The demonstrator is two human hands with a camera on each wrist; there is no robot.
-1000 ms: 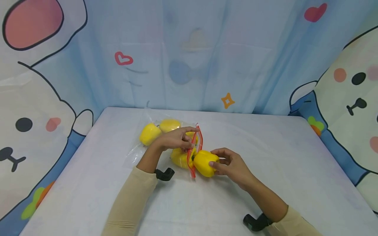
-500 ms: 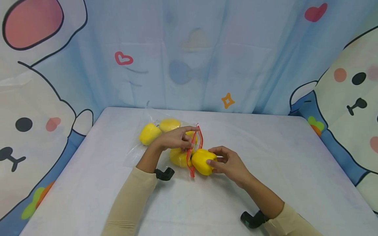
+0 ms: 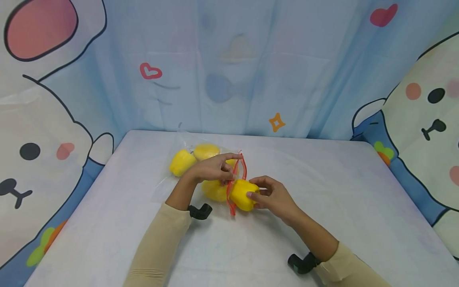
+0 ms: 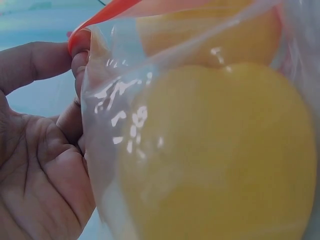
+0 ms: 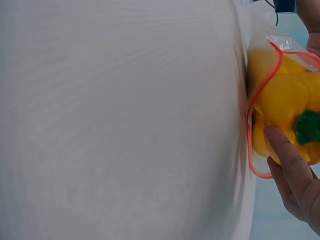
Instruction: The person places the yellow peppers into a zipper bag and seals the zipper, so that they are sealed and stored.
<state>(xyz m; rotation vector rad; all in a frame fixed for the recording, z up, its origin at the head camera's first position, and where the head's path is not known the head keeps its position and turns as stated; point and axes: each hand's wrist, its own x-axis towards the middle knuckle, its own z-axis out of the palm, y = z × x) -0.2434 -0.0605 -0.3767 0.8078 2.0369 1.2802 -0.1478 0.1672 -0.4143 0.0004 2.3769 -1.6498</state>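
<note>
My left hand (image 3: 212, 167) holds the rim of a clear zip bag (image 4: 107, 120) by its red edge (image 3: 244, 169), and the bag's mouth faces right. Several yellow bell peppers (image 3: 182, 162) lie inside the bag. With curled fingers and thumb, my right hand (image 3: 275, 198) grips another yellow bell pepper (image 3: 242, 195) at the bag mouth. The right wrist view shows that pepper's green stem (image 5: 308, 127) and the red edge partly around it. Plastic film and a blurred yellow pepper (image 4: 215, 150) fill most of the left wrist view. My left palm hides part of the bag.
The bag rests on a white-covered table (image 3: 340, 191). A blue curtain (image 3: 229, 91) with cartoon figures hangs behind the table and along both sides. A black wrist device (image 3: 200, 211) sits on the left wrist, and another (image 3: 303, 264) on the right.
My right hand has moved left with the bell pepper, bringing it further into the bag mouth. The pepper inside, beside the opening, has shifted slightly left. My left hand has stayed almost still.
</note>
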